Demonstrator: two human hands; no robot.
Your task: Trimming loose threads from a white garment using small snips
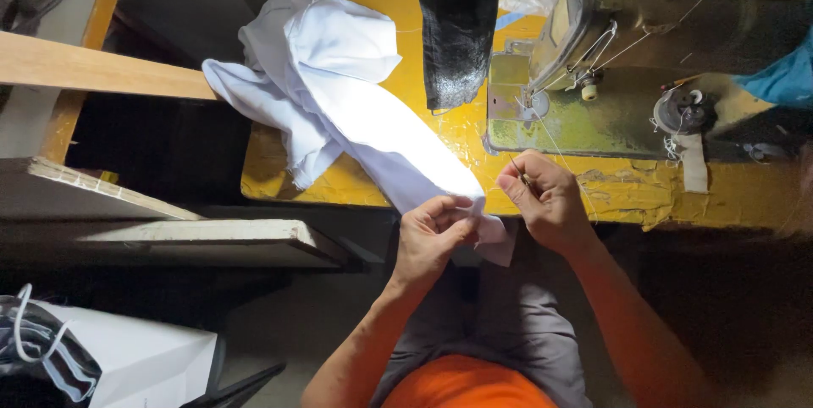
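At the near edge of the yellow table, just in front of the person's lap, both hands meet on the end of a white garment. Its bulk lies heaped toward the far left of the tabletop, with one long part trailing down to the hands. The left hand is closed, pinching the cloth's corner, while the right hand holds its fingers narrowly together on what looks like a needle, with a thin thread running up toward the sewing machine at the far right. Hand stitching on that corner appears under way — how much is sewn cannot be told, since the fingers cover the seam. A black cloth piece lies untouched beside the machine — nothing passes under its needle.
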